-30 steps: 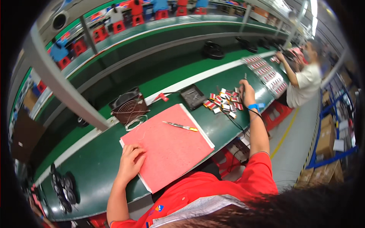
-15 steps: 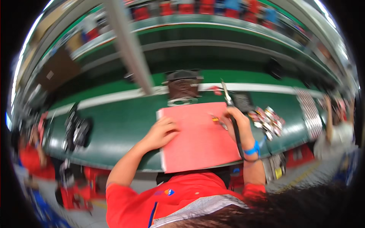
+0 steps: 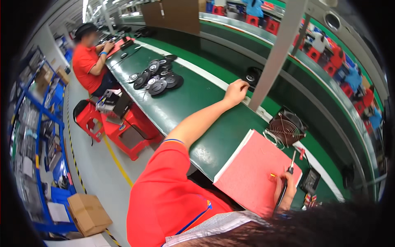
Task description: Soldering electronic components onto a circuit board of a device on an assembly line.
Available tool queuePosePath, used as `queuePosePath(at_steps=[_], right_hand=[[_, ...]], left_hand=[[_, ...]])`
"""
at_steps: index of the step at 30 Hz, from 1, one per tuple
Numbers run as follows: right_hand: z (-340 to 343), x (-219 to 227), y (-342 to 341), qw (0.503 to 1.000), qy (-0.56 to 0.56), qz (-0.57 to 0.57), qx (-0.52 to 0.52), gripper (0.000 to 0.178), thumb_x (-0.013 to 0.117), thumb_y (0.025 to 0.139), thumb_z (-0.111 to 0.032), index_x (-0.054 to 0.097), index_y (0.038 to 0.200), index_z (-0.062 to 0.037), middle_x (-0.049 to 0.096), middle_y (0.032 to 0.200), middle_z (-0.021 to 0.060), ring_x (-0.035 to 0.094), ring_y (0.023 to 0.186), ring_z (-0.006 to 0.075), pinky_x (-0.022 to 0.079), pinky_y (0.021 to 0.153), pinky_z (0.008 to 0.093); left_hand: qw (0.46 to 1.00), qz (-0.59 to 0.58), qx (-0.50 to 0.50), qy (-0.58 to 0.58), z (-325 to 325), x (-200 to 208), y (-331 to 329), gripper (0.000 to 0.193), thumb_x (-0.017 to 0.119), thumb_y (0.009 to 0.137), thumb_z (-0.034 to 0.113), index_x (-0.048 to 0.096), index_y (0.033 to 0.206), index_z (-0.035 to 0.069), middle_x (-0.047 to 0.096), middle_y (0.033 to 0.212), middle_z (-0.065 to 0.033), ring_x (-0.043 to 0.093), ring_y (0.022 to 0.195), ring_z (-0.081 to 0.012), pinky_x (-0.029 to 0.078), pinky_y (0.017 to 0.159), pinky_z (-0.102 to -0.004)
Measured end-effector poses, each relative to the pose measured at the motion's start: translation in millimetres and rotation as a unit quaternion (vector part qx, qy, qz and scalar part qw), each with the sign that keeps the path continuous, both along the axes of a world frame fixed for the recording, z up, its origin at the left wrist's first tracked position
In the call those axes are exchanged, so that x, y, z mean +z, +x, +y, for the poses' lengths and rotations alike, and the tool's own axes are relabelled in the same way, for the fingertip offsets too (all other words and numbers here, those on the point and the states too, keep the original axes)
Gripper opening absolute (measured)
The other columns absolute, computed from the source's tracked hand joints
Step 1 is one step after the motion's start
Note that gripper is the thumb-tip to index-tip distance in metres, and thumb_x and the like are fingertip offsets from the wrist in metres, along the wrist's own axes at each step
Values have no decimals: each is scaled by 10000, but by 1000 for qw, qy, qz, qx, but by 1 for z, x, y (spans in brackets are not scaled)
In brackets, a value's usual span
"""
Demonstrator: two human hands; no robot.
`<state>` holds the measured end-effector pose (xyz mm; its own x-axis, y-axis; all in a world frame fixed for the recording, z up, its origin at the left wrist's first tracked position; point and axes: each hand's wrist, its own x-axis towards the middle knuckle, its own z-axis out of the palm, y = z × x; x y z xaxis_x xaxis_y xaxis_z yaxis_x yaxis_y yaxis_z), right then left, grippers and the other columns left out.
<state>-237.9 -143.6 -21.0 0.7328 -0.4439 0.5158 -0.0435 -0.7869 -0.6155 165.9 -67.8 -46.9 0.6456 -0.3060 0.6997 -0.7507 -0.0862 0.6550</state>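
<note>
Over pink sheeting (image 3: pixel 251 168), right fingers (image 3: pixel 291 186) grip a soldering iron (image 3: pixel 290 170), half-hiding something yellow (image 3: pixel 272 175).

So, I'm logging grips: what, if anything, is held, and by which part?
Right hand: a slim, metal-tipped black soldering iron, by its handle. Left hand: cannot tell whether it holds anything.

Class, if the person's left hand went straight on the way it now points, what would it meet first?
The left hand would probably meet the round black part first, near the grey post; depth is unclear, so it might pass above it.
</note>
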Motion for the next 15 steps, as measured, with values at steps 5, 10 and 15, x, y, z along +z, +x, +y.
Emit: queuePosePath(at_steps=[5,10,15], right_hand=[[-3,-6,-2,997,68,30,-18,202,642,781,68,541,925,-32,576,761,95,585,662,202,470,620,284],[-1,3,3,999,6,5,-42,207,651,778,70,540,917,-35,574,711,70,570,614,166,456,579,263],[-6,-6,7,996,80,-1,-25,179,568,837,108,527,947,-28,558,726,34,584,657,95,484,638,234]], left_hand=[[989,-63,-81,106,-32,-7,34,89,649,772,148,669,831,85,637,888,-92,607,891,-305,498,758,-401],[960,-78,42,264,-43,-1,27,256,729,720,274,662,922,131,545,1046,-37,588,946,-243,513,769,-399],[933,-149,51,323,-37,1,32,178,706,746,241,658,870,123,540,1001,-15,566,966,-216,514,744,-373]])
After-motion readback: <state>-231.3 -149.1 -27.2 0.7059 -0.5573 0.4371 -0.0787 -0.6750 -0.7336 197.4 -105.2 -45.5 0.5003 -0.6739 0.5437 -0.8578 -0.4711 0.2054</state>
